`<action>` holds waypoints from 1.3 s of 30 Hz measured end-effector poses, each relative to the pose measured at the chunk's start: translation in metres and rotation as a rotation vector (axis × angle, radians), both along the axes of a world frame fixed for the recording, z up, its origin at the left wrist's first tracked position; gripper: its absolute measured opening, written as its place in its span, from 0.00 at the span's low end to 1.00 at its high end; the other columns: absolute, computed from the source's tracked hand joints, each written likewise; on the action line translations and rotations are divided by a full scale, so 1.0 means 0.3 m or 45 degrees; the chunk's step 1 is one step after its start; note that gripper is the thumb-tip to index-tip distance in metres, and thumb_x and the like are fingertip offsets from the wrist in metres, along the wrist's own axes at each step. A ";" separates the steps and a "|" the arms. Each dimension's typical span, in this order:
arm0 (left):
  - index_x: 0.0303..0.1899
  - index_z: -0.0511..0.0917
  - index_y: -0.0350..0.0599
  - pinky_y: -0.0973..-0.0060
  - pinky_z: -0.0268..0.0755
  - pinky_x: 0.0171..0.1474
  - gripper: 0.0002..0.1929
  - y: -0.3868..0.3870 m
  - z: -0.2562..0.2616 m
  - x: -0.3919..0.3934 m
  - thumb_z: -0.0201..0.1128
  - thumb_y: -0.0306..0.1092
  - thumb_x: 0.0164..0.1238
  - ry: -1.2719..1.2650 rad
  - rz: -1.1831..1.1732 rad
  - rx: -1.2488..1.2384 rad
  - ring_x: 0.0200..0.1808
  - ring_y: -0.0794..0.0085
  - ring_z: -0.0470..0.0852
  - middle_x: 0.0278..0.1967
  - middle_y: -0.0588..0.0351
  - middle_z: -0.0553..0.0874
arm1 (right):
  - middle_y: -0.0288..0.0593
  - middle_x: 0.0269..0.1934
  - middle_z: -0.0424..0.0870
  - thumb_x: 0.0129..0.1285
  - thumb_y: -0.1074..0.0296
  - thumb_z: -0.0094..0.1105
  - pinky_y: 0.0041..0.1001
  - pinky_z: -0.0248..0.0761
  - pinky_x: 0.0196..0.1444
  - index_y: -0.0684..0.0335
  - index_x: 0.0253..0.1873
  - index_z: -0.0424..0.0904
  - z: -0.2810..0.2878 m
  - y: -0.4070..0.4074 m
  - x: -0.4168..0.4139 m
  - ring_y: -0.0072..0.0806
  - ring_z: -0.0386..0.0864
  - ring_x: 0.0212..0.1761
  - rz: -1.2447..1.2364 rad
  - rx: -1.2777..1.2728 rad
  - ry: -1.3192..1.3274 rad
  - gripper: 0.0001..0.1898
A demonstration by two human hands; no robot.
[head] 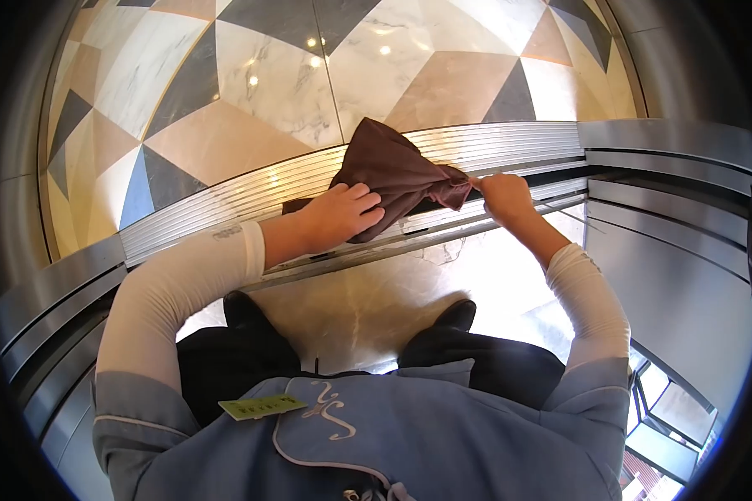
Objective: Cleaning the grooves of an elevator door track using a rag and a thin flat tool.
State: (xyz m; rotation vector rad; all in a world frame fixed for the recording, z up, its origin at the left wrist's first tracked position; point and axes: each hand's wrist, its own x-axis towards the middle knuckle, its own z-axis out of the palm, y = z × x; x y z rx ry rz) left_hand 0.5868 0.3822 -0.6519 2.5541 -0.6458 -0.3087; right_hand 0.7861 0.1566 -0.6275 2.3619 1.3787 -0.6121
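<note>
A dark brown cloth (391, 166) is bunched over the ridged metal elevator door sill (225, 216), its right end twisted into a narrow knot-like bundle. On the cloth's lower left part rests my left hand (344, 216), fingers curled over the fabric; the palm is hidden, so its hold cannot be told. My right hand (504, 195) pinches the twisted end between thumb and fingers, over the dark door groove. A thin rod-like thing (570, 216) extends right from beside my right hand; whether I hold it cannot be told.
Beyond the sill lies a patterned marble floor (257, 81). Metal door panels and frames stand at the left (69, 294) and right (670, 250). My black shoes (457, 313) are on the glossy stone floor (351, 300) just this side of the sill.
</note>
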 end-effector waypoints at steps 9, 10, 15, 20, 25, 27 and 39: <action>0.60 0.59 0.42 0.49 0.54 0.59 0.36 -0.115 -0.045 0.056 0.60 0.31 0.43 0.094 0.172 0.156 0.65 0.59 0.54 0.62 0.47 0.61 | 0.42 0.27 0.80 0.52 0.72 0.49 0.35 0.71 0.33 0.51 0.45 0.75 0.007 -0.161 0.123 0.37 0.79 0.33 -0.102 -0.081 -0.175 0.14; 0.60 0.59 0.41 0.49 0.54 0.58 0.36 -0.142 -0.065 0.076 0.60 0.31 0.43 0.046 0.185 0.133 0.65 0.59 0.54 0.61 0.47 0.61 | 0.42 0.28 0.81 0.54 0.70 0.49 0.34 0.72 0.34 0.52 0.41 0.78 0.029 -0.153 0.130 0.38 0.80 0.33 -0.118 -0.066 -0.211 0.11; 0.57 0.62 0.39 0.51 0.60 0.51 0.34 -0.252 -0.145 0.158 0.61 0.33 0.43 -0.088 0.281 0.191 0.61 0.62 0.60 0.58 0.49 0.66 | 0.45 0.29 0.81 0.52 0.70 0.53 0.35 0.72 0.33 0.53 0.38 0.78 0.022 -0.097 0.113 0.38 0.80 0.32 -0.159 -0.231 -0.133 0.08; 0.54 0.66 0.39 0.54 0.61 0.51 0.23 -0.239 -0.122 0.161 0.51 0.31 0.53 -0.216 0.202 0.255 0.57 0.64 0.64 0.54 0.51 0.69 | 0.45 0.31 0.82 0.56 0.68 0.50 0.33 0.73 0.36 0.56 0.36 0.80 0.008 -0.148 0.166 0.38 0.81 0.35 -0.221 -0.154 -0.136 0.07; 0.55 0.66 0.39 0.53 0.62 0.51 0.24 -0.261 -0.119 0.162 0.53 0.31 0.52 -0.215 0.200 0.247 0.57 0.62 0.64 0.56 0.48 0.67 | 0.45 0.35 0.82 0.57 0.68 0.48 0.33 0.74 0.40 0.57 0.37 0.80 0.001 -0.213 0.252 0.39 0.80 0.39 -0.225 -0.192 -0.106 0.09; 0.54 0.67 0.41 0.55 0.61 0.51 0.31 -0.281 -0.123 0.173 0.64 0.34 0.42 -0.386 0.303 0.189 0.55 0.57 0.64 0.56 0.46 0.67 | 0.46 0.36 0.82 0.57 0.68 0.47 0.33 0.74 0.40 0.57 0.38 0.80 0.013 -0.260 0.309 0.39 0.80 0.40 -0.224 -0.165 -0.068 0.10; 0.39 0.74 0.39 0.71 0.66 0.38 0.13 -0.565 -0.077 0.520 0.54 0.28 0.49 -0.147 0.361 0.181 0.39 0.64 0.71 0.45 0.52 0.73 | 0.44 0.37 0.82 0.55 0.68 0.51 0.31 0.74 0.40 0.57 0.38 0.81 0.001 -0.469 0.630 0.35 0.80 0.41 -0.453 -0.352 -0.396 0.09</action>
